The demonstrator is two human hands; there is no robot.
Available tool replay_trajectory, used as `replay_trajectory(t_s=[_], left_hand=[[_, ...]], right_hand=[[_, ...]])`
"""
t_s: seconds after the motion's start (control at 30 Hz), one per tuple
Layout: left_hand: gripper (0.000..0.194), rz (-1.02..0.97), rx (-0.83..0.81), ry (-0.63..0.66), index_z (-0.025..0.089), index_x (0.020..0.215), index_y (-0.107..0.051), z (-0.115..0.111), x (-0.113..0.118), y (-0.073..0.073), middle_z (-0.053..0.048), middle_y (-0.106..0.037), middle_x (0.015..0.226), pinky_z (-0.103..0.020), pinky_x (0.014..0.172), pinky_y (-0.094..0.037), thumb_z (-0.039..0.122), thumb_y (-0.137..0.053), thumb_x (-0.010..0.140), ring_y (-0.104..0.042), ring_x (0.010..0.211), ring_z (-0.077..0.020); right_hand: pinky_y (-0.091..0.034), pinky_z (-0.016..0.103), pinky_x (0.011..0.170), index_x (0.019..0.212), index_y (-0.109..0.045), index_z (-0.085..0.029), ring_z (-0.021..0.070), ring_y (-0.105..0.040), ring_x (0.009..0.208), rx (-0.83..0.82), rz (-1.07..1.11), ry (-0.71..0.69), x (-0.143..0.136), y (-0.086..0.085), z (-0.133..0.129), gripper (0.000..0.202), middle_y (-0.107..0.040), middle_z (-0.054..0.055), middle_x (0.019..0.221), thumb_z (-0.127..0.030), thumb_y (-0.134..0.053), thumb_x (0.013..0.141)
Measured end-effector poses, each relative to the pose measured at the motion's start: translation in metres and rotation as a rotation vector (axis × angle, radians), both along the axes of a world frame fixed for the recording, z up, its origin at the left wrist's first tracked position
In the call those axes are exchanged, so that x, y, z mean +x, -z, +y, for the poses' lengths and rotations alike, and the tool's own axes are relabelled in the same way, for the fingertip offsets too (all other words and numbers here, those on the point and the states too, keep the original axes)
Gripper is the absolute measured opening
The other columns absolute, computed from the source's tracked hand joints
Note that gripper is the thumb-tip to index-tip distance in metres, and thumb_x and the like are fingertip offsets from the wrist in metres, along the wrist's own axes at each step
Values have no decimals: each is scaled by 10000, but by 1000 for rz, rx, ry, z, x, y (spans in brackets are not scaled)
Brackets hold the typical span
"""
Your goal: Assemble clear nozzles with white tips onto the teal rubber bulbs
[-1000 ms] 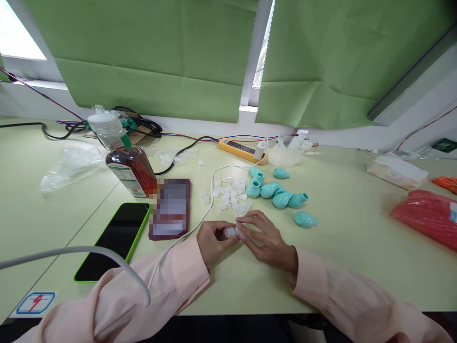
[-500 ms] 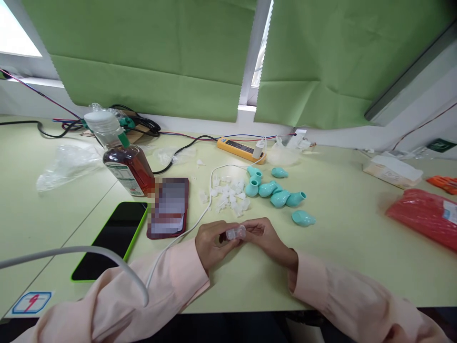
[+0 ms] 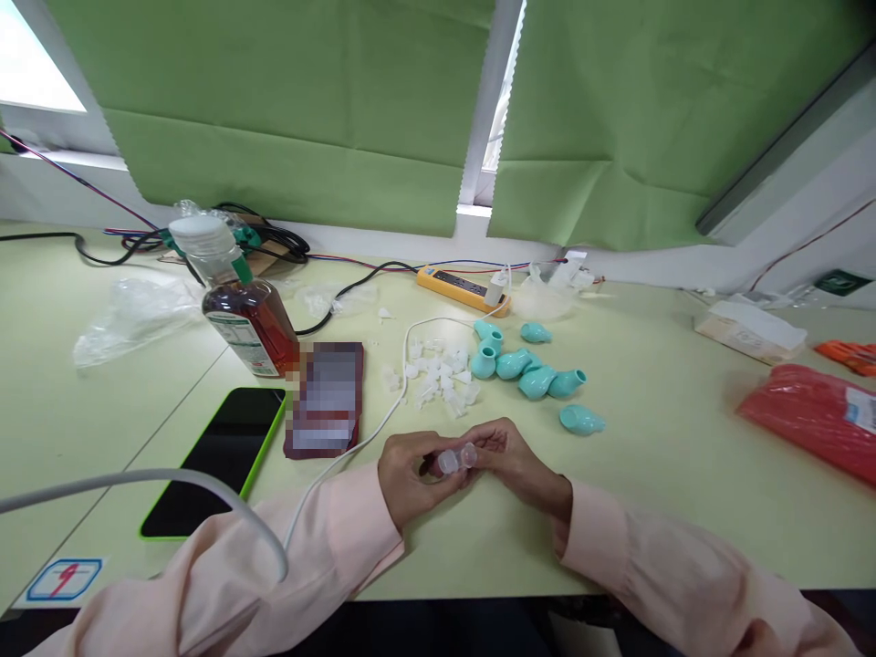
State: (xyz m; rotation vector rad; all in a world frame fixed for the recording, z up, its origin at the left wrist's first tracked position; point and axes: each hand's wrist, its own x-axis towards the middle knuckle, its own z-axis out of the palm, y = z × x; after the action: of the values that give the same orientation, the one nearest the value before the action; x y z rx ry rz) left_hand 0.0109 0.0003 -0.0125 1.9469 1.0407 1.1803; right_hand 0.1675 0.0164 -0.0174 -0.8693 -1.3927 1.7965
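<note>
Between my two hands, low over the table's front, is a small clear plastic piece [image 3: 457,459] with rounded, cup-like ends. My left hand [image 3: 414,476] pinches it from the left, thumb below and fingers behind. From the right, my right hand [image 3: 512,461] grips its other end between thumb and fingers. The fingertips partly cover the piece, so its full shape is hidden. Just beyond my hands lies a loose pile of small translucent white plastic parts [image 3: 438,374]. To the right of the pile are several glossy turquoise bulb-shaped pieces [image 3: 537,380] with open necks.
On the left lie a green-edged phone [image 3: 212,461] and a dark red phone [image 3: 327,401], with a bottle of brown liquid [image 3: 250,324] behind. A white cable [image 3: 383,415] runs to a yellow power strip [image 3: 462,290]. A red plastic package [image 3: 814,420] sits far right.
The clear piece has tilted and dropped slightly in my fingers, its ends now turned more upward. Both hands keep their hold. The objects on the table stay put.
</note>
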Motion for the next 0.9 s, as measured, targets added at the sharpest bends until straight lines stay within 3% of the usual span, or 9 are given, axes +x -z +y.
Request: replay_trajectory(t_s=[0.13, 0.2, 0.27, 0.37, 0.47, 0.57, 0.67, 0.77, 0.9], left_hand=[[190, -43, -103, -3, 106, 770, -658, -2, 0, 1, -26, -586, 516, -200, 444, -391, 208, -574, 633, -446, 437, -83], [193, -56, -159, 5, 113, 775, -659, -2, 0, 1, -19, -583, 518, -195, 436, -386, 218, -576, 636, -436, 434, -78], [193, -73, -214, 1, 121, 780, -655, -2, 0, 1, -11, -581, 523, -191, 433, -392, 223, -579, 635, -438, 431, -75], [185, -99, -258, -56, 126, 769, -641, -1, 0, 2, -27, -620, 611, -203, 490, -442, 209, -593, 611, -500, 480, -91], [157, -100, -292, -94, 134, 747, -621, 0, 1, 4, -47, -644, 694, -230, 568, -474, 183, -588, 601, -570, 602, -135], [119, -142, -352, -48, 147, 716, -564, 1, 3, 5, -69, -656, 793, -245, 593, -481, 152, -577, 598, -597, 728, -170], [142, -221, -396, -2, 156, 667, -471, 1, 4, 6, -98, -644, 888, -240, 589, -480, 113, -572, 578, -597, 800, -185], [160, -234, -397, 14, 156, 656, -444, 0, 3, 6, -84, -645, 835, -228, 569, -469, 96, -565, 569, -600, 730, -162], [143, -237, -388, -13, 147, 659, -475, 1, 2, 5, -25, -605, 681, -201, 524, -450, 127, -583, 567, -560, 610, -117]], right_hand=[[-472, 232, 461, 724, -630, -101, 122, -577, 470, 92, -101, 20, -3, -3, -5, 260, -621, 35, 563, -352, -562, 699], [-469, 246, 460, 674, -623, -114, 136, -575, 477, 222, -195, 64, -1, -5, -7, 291, -610, 33, 544, -370, -503, 741], [-476, 280, 524, 740, -625, -137, 158, -585, 555, 477, -316, 160, 5, -7, -4, 288, -625, 45, 616, -368, -456, 771], [-434, 368, 726, 996, -552, -177, 212, -551, 814, 989, -558, 399, 17, -15, 11, 297, -611, 81, 902, -335, -488, 754], [-305, 471, 836, 1170, -410, -170, 286, -390, 1034, 1276, -931, 624, 23, -23, 32, 491, -429, 125, 1207, -348, -520, 726], [-238, 508, 823, 1257, -275, -154, 319, -297, 1083, 1268, -1276, 633, 23, -21, 46, 539, -273, 131, 1318, -330, -447, 777], [-201, 491, 821, 1226, -316, -160, 298, -315, 1072, 1272, -1424, 519, 23, -11, 52, 419, -329, 107, 1296, -239, -379, 820], [-201, 448, 800, 1113, -430, -170, 262, -373, 1023, 1289, -1420, 506, 25, -2, 55, 293, -468, 87, 1190, -170, -351, 831], [-235, 389, 765, 968, -502, -170, 228, -452, 919, 1308, -1275, 547, 31, 0, 58, 187, -587, 76, 972, -202, -398, 816]])
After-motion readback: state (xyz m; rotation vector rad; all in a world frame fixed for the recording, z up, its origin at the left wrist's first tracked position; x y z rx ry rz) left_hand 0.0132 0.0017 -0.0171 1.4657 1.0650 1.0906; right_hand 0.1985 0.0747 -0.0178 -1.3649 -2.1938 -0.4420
